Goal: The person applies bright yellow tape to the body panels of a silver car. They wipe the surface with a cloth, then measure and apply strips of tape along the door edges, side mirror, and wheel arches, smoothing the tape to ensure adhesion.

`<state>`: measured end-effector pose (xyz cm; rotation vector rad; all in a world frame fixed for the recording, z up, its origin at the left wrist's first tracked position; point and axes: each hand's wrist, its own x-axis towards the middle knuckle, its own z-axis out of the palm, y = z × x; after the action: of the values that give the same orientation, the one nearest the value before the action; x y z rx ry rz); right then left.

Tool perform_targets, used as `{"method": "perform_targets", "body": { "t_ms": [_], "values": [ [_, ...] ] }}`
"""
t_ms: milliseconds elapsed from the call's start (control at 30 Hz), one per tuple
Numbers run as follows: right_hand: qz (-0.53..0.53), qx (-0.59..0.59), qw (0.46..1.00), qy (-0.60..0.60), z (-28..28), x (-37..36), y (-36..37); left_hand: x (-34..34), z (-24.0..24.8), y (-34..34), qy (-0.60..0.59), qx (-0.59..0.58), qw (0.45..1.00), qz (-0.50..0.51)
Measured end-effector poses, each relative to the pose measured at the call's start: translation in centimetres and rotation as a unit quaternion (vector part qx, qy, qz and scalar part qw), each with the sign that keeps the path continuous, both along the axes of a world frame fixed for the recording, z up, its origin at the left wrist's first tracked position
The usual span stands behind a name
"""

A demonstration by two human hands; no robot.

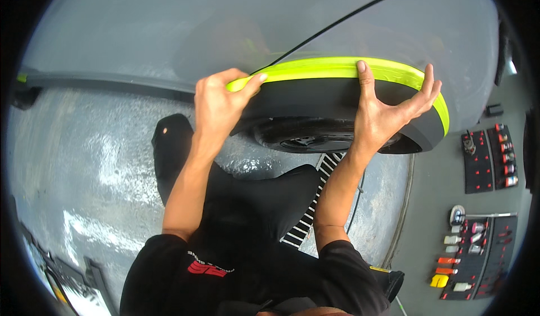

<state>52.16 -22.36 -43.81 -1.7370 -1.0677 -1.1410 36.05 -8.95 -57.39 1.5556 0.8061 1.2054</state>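
Note:
A strip of bright yellow-green tape (320, 67) curves along the upper edge of the black wheel-arch trim (304, 96) on a grey car body (169, 29). At the tape's left end, my left hand (216, 110) is closed, pinching it between thumb and fingers. My right hand (382, 119) is spread open farther right, its thumb tip resting on the tape. The fingers of that hand reach over the tape's right-hand curve. Below the trim sits a dark tyre and wheel (315, 137), partly hidden by my right wrist.
A thin black line (360, 13) slants across the car body to the tape's left end. Under my bent legs is a wet-looking grey floor (124, 147) with a slotted drain grate (306, 214). Wall boards (478, 169) at the right carry bottles and tools.

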Motion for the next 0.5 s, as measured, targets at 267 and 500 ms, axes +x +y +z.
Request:
{"method": "perform_targets", "body": {
  "t_ms": [267, 500],
  "values": [
    [-0.050, -0.040, 0.998, -0.029, -1.7, -1.6, 1.6, 0.3, -0.3, 0.2, 0.025, -0.021, 0.999, -0.006],
    [-0.057, -0.078, 0.995, -0.024, -2.7, -2.4, 2.1, 0.5, 0.0, -0.1, 0.054, -0.010, 0.998, -0.006]
  ]
}}
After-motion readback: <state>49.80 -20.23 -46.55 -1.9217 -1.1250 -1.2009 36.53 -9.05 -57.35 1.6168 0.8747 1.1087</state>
